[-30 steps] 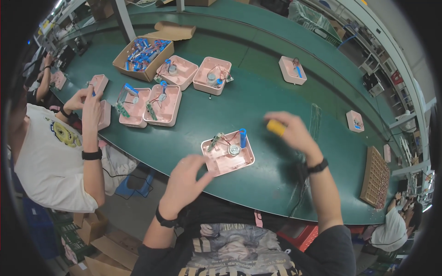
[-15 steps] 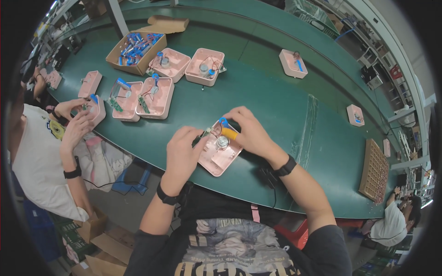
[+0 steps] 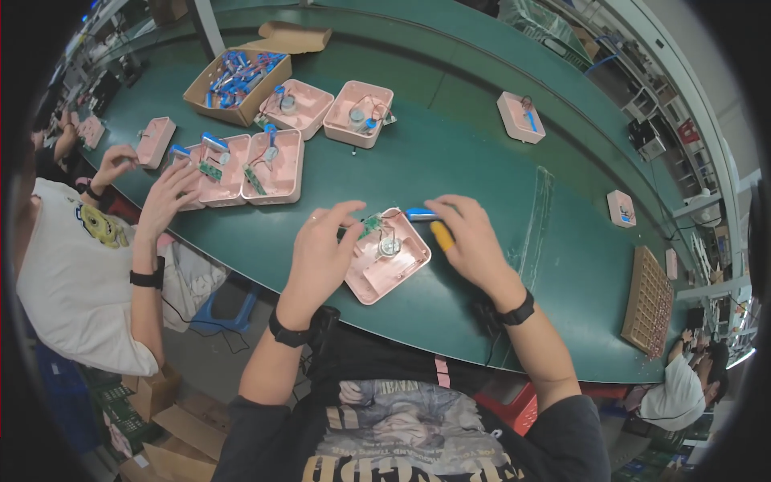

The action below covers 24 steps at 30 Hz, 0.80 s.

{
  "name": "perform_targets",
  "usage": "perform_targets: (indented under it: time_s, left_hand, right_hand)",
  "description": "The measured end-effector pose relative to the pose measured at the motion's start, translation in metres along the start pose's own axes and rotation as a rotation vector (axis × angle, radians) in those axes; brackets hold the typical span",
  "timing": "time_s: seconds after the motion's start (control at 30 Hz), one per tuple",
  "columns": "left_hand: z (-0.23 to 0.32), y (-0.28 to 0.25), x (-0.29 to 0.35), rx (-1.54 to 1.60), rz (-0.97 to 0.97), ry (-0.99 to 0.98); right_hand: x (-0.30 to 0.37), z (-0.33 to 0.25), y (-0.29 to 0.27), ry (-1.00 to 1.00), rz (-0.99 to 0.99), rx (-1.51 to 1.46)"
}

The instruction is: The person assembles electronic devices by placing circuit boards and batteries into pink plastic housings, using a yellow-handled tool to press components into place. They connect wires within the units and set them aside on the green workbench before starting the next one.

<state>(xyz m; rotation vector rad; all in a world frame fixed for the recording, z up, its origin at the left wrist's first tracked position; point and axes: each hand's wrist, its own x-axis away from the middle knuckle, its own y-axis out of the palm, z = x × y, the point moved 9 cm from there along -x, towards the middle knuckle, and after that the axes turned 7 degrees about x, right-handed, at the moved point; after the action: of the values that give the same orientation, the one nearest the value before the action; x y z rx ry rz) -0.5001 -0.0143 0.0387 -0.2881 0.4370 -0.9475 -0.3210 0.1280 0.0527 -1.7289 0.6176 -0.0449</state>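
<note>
A pink plastic case (image 3: 374,283) lies tilted on the bench before me, holding a round silver part (image 3: 390,247) and thin wires. At its upper left corner is a green circuit board (image 3: 370,226). My left hand (image 3: 320,251) is beside that board, thumb and index finger apart; whether they touch it is hard to see. My right hand (image 3: 475,245), with a yellow cover on the thumb, has its fingers on one end of a blue cylindrical battery (image 3: 421,214) at the case's top edge. The thumb sits a little below the battery.
Several similar pink cases (image 3: 273,189) with batteries and boards stand to the left, near a cardboard box (image 3: 234,113) of blue batteries. A co-worker's hand (image 3: 170,193) reaches over cases there. Another pink case (image 3: 520,118) sits far right. A brown compartment tray (image 3: 646,301) lies near the right edge.
My right hand has moved right and swung the battery outward from over the case to its top edge. My left fingers have spread at the board. The co-worker's case now rests among the others.
</note>
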Motion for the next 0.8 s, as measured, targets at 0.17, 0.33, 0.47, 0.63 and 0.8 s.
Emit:
perform_targets:
  time_s: [0.17,0.33,0.47,0.63,0.8]
  left_hand:
    - [-0.021,0.007,-0.006,0.213,-0.100,-0.237]
    - [-0.030,0.015,-0.002,0.412,-0.192,-0.300]
    - [-0.008,0.001,0.014,0.124,-0.040,-0.104]
    - [0.021,0.002,0.073,-0.374,0.001,-0.120]
    - [-0.009,0.010,0.054,-0.221,-0.054,-0.077]
  right_hand:
    - [-0.016,-0.033,0.001,-0.227,-0.008,-0.283]
    - [-0.026,-0.047,0.018,-0.439,-0.066,-0.292]
    - [-0.024,-0.042,0.018,-0.422,-0.049,-0.235]
    - [-0.001,-0.044,0.001,-0.190,0.051,-0.122]
    - [0.026,-0.043,-0.015,-0.076,0.054,-0.037]
